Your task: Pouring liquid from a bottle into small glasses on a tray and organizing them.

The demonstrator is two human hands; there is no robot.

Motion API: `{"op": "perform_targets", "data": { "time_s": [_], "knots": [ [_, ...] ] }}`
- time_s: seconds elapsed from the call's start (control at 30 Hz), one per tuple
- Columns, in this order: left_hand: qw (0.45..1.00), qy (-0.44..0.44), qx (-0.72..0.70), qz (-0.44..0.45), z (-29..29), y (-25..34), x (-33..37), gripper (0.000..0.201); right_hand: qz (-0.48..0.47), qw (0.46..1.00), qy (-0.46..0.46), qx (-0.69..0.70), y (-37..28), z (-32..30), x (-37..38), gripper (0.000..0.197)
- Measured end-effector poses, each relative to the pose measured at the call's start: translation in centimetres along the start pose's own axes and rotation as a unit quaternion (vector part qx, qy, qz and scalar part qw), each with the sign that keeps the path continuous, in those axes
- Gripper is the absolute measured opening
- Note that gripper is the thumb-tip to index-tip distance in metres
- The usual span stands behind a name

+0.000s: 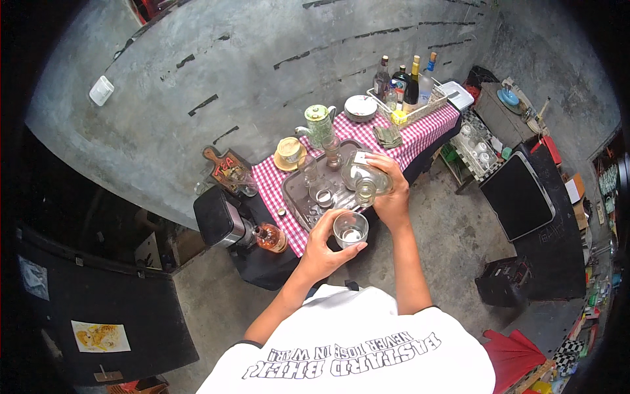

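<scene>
My left hand point(321, 247) is wrapped round the side of a clear drinking glass point(351, 231), which has a little clear liquid or thick glass at its bottom; I cannot tell which. In my right hand point(394, 197) is a clear glass bottle point(359, 175), tilted with its neck toward me, just above the drinking glass. The two look close together, and no stream shows between them. Beyond my hands lies a dark metal tray point(293, 199) holding several pieces of clear glassware point(323, 195). A small cap point(281, 211) rests on the red checked cloth point(267, 181).
A green patterned pitcher point(319, 125), a straw-coloured hat-shaped item point(289, 152), stacked bowls point(360, 107) and a folded cloth point(388, 136) stand along the table. At its far right, a white basket point(420, 113) holds several bottles. An amber bottle point(270, 238) and a black bin-like appliance point(220, 218) stand left.
</scene>
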State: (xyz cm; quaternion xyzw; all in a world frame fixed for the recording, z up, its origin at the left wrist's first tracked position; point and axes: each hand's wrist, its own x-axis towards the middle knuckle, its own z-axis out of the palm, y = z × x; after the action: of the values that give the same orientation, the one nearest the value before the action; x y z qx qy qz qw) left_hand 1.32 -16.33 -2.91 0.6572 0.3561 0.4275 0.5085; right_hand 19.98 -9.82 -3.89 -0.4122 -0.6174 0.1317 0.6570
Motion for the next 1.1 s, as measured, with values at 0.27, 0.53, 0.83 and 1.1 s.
{"op": "perform_targets", "data": {
  "time_s": [0.27, 0.53, 0.83, 1.1],
  "knots": [
    [0.999, -0.03, -0.013, 0.014, -2.0, 0.7, 1.4, 0.061, -0.067, 0.995, 0.002, -0.072, -1.0, 0.8, 1.7, 0.048],
    [0.996, -0.049, 0.036, 0.07, -4.6, 0.6, 2.8, 0.06, -0.095, 0.99, -0.007, -0.108, -1.4, 1.5, 3.3, 0.046],
    [0.994, -0.056, 0.04, 0.083, -6.0, 1.1, 3.2, 0.057, -0.124, 0.98, -0.023, -0.153, -1.8, 2.2, 4.2, 0.047],
    [0.994, -0.056, 0.034, 0.091, -6.8, 0.9, 3.4, 0.058, -0.14, 0.975, -0.03, -0.172, -2.0, 2.7, 4.6, 0.051]
  ]
}}
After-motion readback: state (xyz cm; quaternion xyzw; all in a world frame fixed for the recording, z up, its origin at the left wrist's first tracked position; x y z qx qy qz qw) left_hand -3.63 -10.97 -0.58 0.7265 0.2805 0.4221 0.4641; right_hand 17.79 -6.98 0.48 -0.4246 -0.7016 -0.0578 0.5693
